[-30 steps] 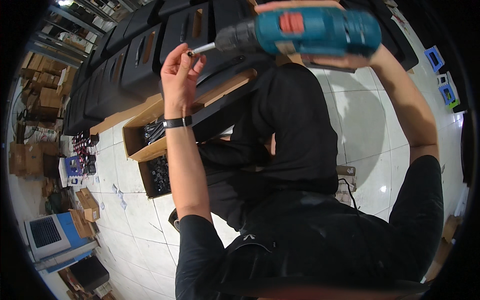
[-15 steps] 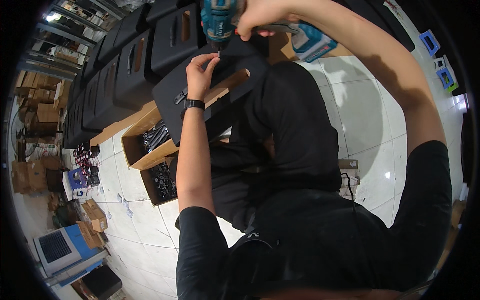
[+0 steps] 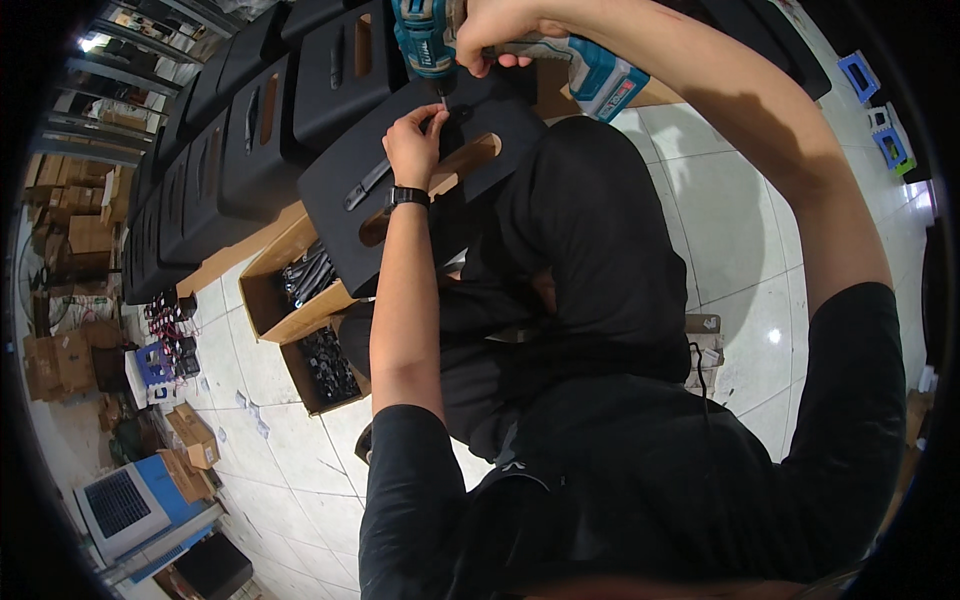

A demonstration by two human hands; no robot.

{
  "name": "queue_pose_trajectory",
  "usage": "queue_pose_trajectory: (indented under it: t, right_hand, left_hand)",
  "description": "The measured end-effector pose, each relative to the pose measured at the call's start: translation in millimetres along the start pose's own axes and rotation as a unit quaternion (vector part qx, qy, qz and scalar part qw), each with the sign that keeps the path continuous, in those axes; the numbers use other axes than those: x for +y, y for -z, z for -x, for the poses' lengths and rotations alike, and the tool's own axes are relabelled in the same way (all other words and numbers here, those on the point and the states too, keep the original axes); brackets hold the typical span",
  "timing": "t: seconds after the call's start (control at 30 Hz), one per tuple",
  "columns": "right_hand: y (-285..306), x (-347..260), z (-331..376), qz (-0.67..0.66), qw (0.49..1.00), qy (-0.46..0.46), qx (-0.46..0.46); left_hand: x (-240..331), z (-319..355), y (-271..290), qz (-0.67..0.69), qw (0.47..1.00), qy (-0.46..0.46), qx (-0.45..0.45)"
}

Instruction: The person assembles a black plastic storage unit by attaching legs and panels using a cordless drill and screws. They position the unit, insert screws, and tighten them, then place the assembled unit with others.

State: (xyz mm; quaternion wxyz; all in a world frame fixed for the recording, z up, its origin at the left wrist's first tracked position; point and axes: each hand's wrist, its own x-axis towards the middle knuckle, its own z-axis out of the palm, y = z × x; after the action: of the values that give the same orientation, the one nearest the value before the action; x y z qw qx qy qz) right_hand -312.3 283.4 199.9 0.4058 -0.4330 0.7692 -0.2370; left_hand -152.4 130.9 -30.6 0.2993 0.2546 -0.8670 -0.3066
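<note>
Here the right grip (image 3: 492, 28) clasps a cropped drill (image 3: 428, 48), the left (image 3: 412, 145) an obscured piece (image 3: 444, 103).

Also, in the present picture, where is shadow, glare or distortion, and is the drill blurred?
Head view: a shadow on the floor right of the raised knee; head view: a small glare spot below that shadow; head view: straight edges bow near the dark rim; head view: the drill in the right hand looks fairly sharp.

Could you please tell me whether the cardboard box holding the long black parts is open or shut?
It is open: the long black parts show inside the cardboard box, uncovered from above.
</note>
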Motion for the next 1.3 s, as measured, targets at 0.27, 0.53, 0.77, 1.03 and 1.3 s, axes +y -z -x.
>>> queue_pose_trajectory:
  t: [0.27, 0.53, 0.77, 1.03, 1.3]
  right_hand:
    - [6, 14, -18, -0.028, 0.999, -0.006, -0.027]
    - [21, 10, -40, -0.013, 0.996, -0.058, -0.069]
    - [24, -6, -70, 0.038, 0.976, -0.110, -0.182]
    - [16, -26, -78, 0.050, 0.974, -0.108, -0.192]
    - [25, -21, -68, 0.080, 0.968, -0.125, -0.200]
  left_hand:
    - [-2, 0, -2, -0.048, 0.999, 0.008, 0.000]
    - [0, -1, -3, -0.033, 0.999, -0.008, 0.008]
    - [1, 2, -3, -0.048, 0.998, -0.029, 0.019]
    - [-8, 6, -3, -0.047, 0.996, -0.066, 0.039]
    - [6, 11, -3, -0.127, 0.986, -0.103, 0.023]
